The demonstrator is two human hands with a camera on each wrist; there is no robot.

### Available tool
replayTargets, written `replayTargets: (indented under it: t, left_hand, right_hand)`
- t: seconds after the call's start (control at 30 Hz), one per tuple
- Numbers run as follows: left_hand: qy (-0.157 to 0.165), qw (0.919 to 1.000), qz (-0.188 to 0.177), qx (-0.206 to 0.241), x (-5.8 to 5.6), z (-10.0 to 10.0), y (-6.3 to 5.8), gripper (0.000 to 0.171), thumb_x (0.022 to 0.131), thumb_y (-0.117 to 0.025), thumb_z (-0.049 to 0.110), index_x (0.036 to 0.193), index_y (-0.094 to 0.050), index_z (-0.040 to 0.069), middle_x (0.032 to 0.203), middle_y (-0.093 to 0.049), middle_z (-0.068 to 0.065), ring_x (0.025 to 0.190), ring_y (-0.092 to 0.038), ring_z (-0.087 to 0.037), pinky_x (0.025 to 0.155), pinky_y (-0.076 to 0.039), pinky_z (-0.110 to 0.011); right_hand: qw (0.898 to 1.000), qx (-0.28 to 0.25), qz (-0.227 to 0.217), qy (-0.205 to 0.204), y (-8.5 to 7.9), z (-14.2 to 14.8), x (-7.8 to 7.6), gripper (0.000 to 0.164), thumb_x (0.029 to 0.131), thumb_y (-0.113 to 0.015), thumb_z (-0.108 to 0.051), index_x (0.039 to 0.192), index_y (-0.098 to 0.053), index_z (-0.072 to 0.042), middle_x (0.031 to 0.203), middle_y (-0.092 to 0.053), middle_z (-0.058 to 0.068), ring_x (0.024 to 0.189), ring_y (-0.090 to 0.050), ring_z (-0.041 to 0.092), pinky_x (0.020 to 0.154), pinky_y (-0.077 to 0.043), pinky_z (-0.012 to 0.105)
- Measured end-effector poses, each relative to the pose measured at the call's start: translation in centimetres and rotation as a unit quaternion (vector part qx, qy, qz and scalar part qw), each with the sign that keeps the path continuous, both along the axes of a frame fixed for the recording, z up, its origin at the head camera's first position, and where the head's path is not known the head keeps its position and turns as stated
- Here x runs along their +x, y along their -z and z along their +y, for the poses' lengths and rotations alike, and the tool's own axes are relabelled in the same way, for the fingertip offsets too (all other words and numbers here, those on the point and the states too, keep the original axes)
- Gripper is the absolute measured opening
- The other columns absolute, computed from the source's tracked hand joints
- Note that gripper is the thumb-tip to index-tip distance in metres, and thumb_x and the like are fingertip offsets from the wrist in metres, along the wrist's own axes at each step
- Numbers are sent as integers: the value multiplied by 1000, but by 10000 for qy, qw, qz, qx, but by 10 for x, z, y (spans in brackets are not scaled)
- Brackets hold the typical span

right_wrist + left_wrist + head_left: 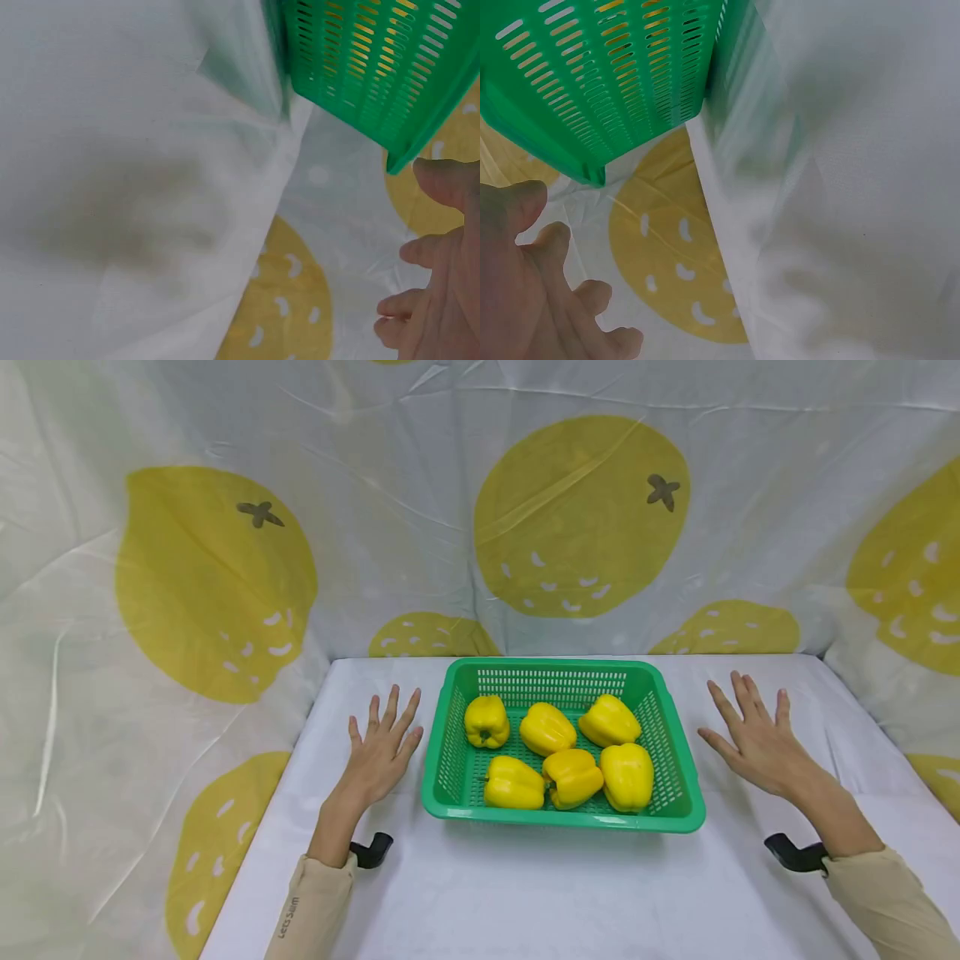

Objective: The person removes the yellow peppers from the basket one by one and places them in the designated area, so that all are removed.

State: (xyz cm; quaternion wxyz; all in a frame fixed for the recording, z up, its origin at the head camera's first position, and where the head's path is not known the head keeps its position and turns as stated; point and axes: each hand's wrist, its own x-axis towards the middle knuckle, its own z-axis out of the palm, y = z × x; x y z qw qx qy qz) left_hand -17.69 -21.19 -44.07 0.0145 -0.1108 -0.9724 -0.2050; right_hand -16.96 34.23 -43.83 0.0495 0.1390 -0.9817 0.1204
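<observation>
Several yellow bell peppers (547, 729) lie in two rough rows inside a green plastic basket (562, 821) with slotted walls. To the basket's left my left hand (379, 760) is held palm down with fingers spread, holding nothing. On the other side, my right hand (765, 745) is likewise palm down, its fingers straight and apart from the basket. Each wrist view shows the basket's slotted side wall (607, 82) beyond the thumb, with bits of yellow behind the slots. In the right wrist view, the thumb (442, 184) appears just below the basket's rim.
The basket stands on a white-covered table (525, 893), near its back edge. Behind and beside the table hangs a pale curtain (390, 527) printed with large yellow lemons. A black strap piece (372, 851) sits at my left wrist, and another (795, 853) at my right.
</observation>
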Motion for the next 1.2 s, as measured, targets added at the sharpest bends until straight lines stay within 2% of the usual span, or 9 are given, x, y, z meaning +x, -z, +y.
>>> replayTargets:
  t: [0.2,0.37,0.53,0.63,0.73,0.8,0.9,1.1,1.2]
  left_hand:
    - [55,9998,-17,173,0,0,2,61,112,-30,47,168,-9,31,175,0,-12,160,6,-46,117,8,-77]
    - [193,9954,-197,919,2,3,4,59,113,-29,45,167,-8,33,175,-1,-11,160,4,-46,116,8,-78]
    - [374,9755,-577,2091,3,12,5,57,114,-27,43,167,-10,35,176,-3,-6,161,2,-42,117,8,-77]
    - [554,9614,-760,2586,2,19,7,56,114,-27,43,167,-9,34,176,-3,-4,162,1,-38,119,4,-76]
    - [706,9506,-902,2886,2,25,9,57,114,-27,44,167,-8,34,176,-2,-1,163,1,-31,124,-1,-70]
    - [761,9449,-977,3031,3,28,9,57,114,-28,44,167,-8,34,175,-2,1,163,1,-27,127,-4,-64]
    - [759,9418,-1006,3118,4,31,10,58,114,-28,45,167,-8,34,175,-2,1,163,0,-26,128,-6,-61]
    - [710,9406,-1019,3161,4,33,14,58,114,-29,44,167,-8,33,175,-3,0,163,-2,-27,128,-7,-60]
    - [722,9389,-1051,3196,4,34,16,58,114,-31,43,167,-8,34,176,-3,-1,163,-3,-28,128,-8,-60]
  right_hand:
    - [10000,-64,18,-69,-9,0,-3,80,109,-44,-45,166,-5,-5,169,11,31,158,8,50,116,19,73]
    - [9998,-165,10,-136,-17,-7,-6,81,108,-46,-45,166,-5,-6,170,14,28,158,11,48,117,20,71]
    - [9995,-243,-102,-171,-27,-18,-12,82,108,-46,-47,167,-4,-8,170,16,26,158,11,48,117,23,68]
    - [9994,-266,-158,-184,-33,-23,-14,83,108,-47,-47,167,-4,-8,170,14,28,158,9,50,117,23,68]
    - [9992,-260,-178,-226,-38,-26,-16,84,108,-48,-47,167,-2,-8,170,12,30,157,9,51,117,23,69]
    - [9992,-260,-167,-270,-42,-28,-17,84,107,-49,-47,167,-2,-9,170,12,29,157,9,50,117,23,69]
    - [9988,-277,-132,-370,-50,-32,-19,84,107,-50,-46,167,-4,-9,171,12,28,158,9,49,117,23,69]
    - [9968,-471,-236,-600,-64,-42,-22,82,107,-51,-44,167,-7,-8,172,11,25,160,13,43,118,24,65]
    - [9946,-666,-360,-711,-70,-47,-23,82,108,-51,-43,167,-7,-9,172,10,26,159,12,44,118,24,65]
